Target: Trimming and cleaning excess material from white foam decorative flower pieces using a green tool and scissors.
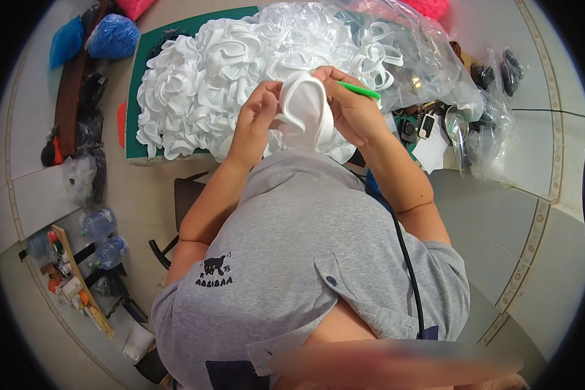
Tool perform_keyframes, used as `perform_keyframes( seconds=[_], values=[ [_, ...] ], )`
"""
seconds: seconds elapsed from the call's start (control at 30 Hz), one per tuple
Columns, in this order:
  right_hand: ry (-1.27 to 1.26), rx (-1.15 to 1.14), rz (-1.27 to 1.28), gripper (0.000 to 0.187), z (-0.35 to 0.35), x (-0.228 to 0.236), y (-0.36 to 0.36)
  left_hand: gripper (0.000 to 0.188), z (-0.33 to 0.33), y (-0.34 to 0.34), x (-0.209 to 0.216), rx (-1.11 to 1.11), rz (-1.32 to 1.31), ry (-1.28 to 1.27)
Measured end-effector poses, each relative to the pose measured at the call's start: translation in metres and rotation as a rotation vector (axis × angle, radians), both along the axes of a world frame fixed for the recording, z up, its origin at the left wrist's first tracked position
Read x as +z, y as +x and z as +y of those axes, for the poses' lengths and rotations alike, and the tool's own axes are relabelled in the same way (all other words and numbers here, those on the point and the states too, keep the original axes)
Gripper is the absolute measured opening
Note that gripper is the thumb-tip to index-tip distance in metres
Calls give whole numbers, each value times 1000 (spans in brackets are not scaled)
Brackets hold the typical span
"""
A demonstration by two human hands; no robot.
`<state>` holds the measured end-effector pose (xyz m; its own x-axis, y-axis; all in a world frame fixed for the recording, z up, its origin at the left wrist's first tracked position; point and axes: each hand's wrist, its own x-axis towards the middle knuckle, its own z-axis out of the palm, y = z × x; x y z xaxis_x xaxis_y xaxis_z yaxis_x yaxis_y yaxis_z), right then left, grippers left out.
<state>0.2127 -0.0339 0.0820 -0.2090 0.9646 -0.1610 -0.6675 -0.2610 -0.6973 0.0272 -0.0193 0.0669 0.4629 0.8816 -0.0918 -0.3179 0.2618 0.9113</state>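
Grip, right hand (351, 107): thumb and forefinger closed together on the far right edge of a white looped piece (309, 120); a slim bright green tool (361, 90) lay within the same hand, its end jutting out to the right. Grip, left hand (255, 130): partly curled at the left edge of the piece, some fingertips hidden behind it; whether they pinched it could not be told.

White looped piece: one, soft-looking, with raised curved edges, upright between the two hands, at the near side of the pile.

Pile of white looped pieces (208, 78): large, tangled, heaped across a green tabletop (134, 138), beyond and to the left of the hands.

Clear plastic bag (435, 75): crumpled, at the far right, beside the pile.

White paper (430, 153): right of the right forearm, near a cluster of small objects.

Blue bags: two, one (114, 36) at the far left, the other just left of it.

Large clear bottles: two, bluish, on the left, one (98, 223) just beyond the other.

Dark chair (187, 200): left of the left forearm, partly hidden.
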Motion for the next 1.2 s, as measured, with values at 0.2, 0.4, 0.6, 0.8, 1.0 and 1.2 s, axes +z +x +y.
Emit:
perform_keyframes(
  seconds=[0.2,0.4,0.6,0.8,1.0,1.2],
  values=[
    [187,-98,-602,20,1,4,-8,23,5,-3,2,-60,-199,-470],
    [1128,-222,-1342,27,12,20,2,23,6,-8,-8,-141,-178,-550],
    [1441,-127,-1576,37,7,10,1,27,3,-12,-13,-102,-138,-698],
    [1269,-416,-1418,30,4,21,9,30,-1,-13,-7,-35,-131,-823],
    [1080,-227,-1384,27,9,8,-3,27,4,-20,3,28,-66,-591],
    [1338,-90,-1466,27,20,5,-16,25,2,-18,-1,52,-36,-538]
  ],
)
